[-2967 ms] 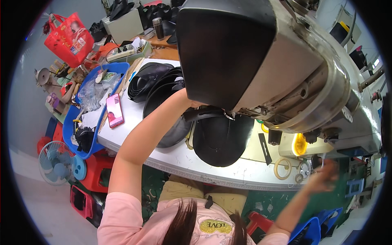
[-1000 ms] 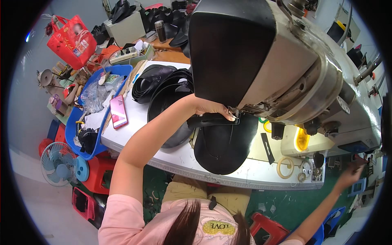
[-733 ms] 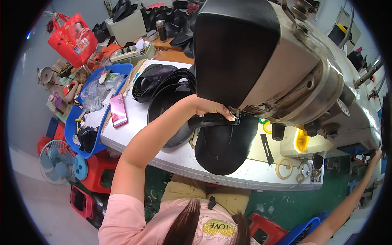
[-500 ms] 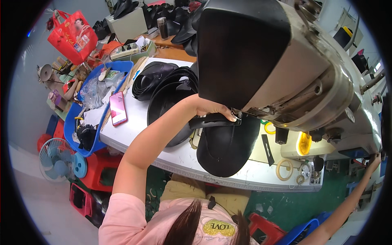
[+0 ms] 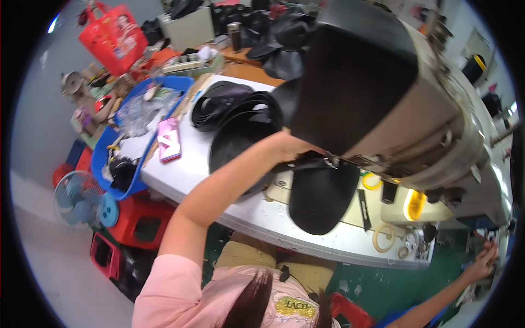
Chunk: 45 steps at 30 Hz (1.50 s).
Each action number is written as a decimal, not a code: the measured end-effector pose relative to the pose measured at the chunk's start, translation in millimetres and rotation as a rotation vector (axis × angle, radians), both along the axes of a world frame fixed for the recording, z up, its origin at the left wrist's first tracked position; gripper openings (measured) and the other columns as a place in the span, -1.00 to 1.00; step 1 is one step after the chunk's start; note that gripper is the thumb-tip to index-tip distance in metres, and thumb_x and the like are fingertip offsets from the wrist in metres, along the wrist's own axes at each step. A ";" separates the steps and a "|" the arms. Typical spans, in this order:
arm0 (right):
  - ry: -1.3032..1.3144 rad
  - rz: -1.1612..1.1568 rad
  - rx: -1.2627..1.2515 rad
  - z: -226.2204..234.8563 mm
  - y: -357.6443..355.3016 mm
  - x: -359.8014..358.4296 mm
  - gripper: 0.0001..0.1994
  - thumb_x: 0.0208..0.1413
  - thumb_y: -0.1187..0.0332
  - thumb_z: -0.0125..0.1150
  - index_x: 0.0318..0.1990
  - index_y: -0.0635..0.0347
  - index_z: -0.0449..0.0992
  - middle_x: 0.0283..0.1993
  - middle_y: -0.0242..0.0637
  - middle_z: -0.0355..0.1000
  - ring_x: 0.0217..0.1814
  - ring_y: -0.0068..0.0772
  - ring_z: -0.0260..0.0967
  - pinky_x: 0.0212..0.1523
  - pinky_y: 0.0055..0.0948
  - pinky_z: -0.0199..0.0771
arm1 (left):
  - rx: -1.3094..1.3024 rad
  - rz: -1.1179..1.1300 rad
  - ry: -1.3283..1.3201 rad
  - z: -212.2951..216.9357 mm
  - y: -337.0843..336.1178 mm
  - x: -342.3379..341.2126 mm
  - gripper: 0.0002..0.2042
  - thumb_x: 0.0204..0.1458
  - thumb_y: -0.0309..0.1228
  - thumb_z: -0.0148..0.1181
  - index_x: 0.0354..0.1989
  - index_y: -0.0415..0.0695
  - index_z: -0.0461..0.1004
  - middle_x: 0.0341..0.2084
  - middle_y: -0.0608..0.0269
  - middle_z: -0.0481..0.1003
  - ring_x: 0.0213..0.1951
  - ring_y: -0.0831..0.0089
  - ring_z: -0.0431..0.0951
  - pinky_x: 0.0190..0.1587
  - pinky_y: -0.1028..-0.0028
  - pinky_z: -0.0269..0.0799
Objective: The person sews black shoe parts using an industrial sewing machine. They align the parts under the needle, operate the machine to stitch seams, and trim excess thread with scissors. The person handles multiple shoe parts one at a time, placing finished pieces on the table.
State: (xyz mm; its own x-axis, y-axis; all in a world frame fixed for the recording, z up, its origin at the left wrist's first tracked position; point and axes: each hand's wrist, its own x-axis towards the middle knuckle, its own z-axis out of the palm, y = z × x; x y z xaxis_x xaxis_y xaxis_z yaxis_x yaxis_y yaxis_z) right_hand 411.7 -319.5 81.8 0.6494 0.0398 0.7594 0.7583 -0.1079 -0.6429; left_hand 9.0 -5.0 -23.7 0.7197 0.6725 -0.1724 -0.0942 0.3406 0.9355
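My left hand reaches under the black front cover of a big sewing machine. Its fingers are closed on a black strap, though the cover hides part of them. Just right of the strap, close to the needle area, a small metal buckle shows. Below it a rounded black leather-like panel hangs toward me over the white tabletop. Far to the right, my right hand is beside the machine's end, off its body, fingers curled in; what they hold, if anything, is too blurred to make out.
Curved black pieces are stacked left of the machine. A pink-screened phone lies at the table's left edge, by blue baskets of scraps. A lit yellow lamp, tape rings and a black strip are at right.
My right hand has come down and away from the machine's far right end. The view has shifted, and the black panel hangs at a slightly different angle. My left hand stays at the strap.
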 end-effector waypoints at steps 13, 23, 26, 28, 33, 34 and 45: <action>0.658 1.309 -0.660 -147.6 78.3 -232.0 -0.81 0.00 0.42 -0.05 -0.24 0.32 0.34 -0.40 -0.30 0.26 -0.44 -0.53 0.21 -0.41 -0.55 0.21 | 0.227 -0.300 -0.227 -51.5 -131.6 -76.2 -0.78 -0.14 -0.61 0.10 -0.25 -0.23 0.39 -0.31 0.29 0.42 -0.17 0.54 0.35 -0.07 0.49 0.21; 0.295 1.639 -0.803 -136.4 109.9 -282.4 -0.81 -0.19 0.49 0.18 -0.40 0.35 0.32 -0.45 -0.21 0.23 -0.42 -0.37 0.22 -0.40 -0.54 0.23 | 0.421 -0.071 -0.252 -51.5 -118.8 -77.2 -0.82 -0.30 -0.40 0.23 -0.55 -0.16 0.37 -0.59 0.34 0.36 -0.31 0.36 0.38 0.03 0.26 0.12; 0.272 1.592 -0.780 -136.3 111.2 -288.1 -0.85 -0.21 0.55 0.19 -0.46 0.34 0.34 -0.50 -0.21 0.24 -0.47 -0.36 0.25 -0.45 -0.55 0.27 | 0.371 -0.054 -0.268 -49.9 -118.2 -75.0 -0.84 -0.33 -0.42 0.24 -0.61 -0.14 0.36 -0.59 0.31 0.36 -0.31 0.35 0.38 0.03 0.23 0.14; 0.223 1.538 -0.689 -135.2 112.4 -289.7 -0.88 -0.23 0.59 0.19 -0.50 0.33 0.35 -0.53 -0.21 0.24 -0.53 -0.35 0.25 -0.51 -0.56 0.27 | 0.378 -0.050 -0.305 -48.6 -118.2 -75.9 -0.84 -0.31 -0.43 0.22 -0.69 -0.12 0.34 -0.60 0.29 0.35 -0.31 0.34 0.37 0.03 0.23 0.14; 0.260 1.375 -0.348 -131.4 100.7 -253.0 -0.73 -0.18 0.35 0.23 -0.41 0.38 0.35 -0.48 -0.30 0.23 -0.50 -0.54 0.13 -0.49 -0.63 0.17 | 0.301 0.039 -0.390 -45.9 -117.3 -87.4 -0.74 -0.20 -0.46 0.16 -0.84 -0.06 0.27 -0.61 0.29 0.32 -0.29 0.33 0.36 0.03 0.23 0.15; 0.252 1.407 -0.260 -134.4 95.9 -245.9 -0.58 -0.17 0.16 0.22 -0.32 0.40 0.36 -0.43 -0.27 0.27 -0.51 -0.55 0.10 -0.50 -0.63 0.13 | 0.345 0.026 -0.514 -53.2 -114.8 -88.6 -0.74 -0.18 -0.42 0.16 -0.84 -0.03 0.30 -0.60 0.31 0.31 -0.25 0.35 0.34 0.03 0.25 0.15; 0.097 1.486 -1.042 -118.8 105.5 -270.0 -0.77 -0.09 0.38 0.13 -0.29 0.27 0.30 -0.37 -0.17 0.27 -0.38 -0.19 0.33 -0.35 -0.39 0.31 | 0.730 -0.091 -0.274 -30.9 -125.9 -94.3 -0.80 -0.18 -0.26 0.14 -0.80 0.15 0.38 -0.59 0.45 0.26 -0.29 0.41 0.32 -0.03 0.25 0.16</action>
State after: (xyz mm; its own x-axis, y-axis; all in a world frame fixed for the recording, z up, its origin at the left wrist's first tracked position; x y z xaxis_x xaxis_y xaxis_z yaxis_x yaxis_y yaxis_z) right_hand 141.7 -214.1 -37.1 -0.3295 0.9440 0.0135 0.5567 0.2058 -0.8048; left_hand -85.2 -130.9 -54.6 0.7304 0.4835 0.4826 -0.3555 -0.3342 0.8729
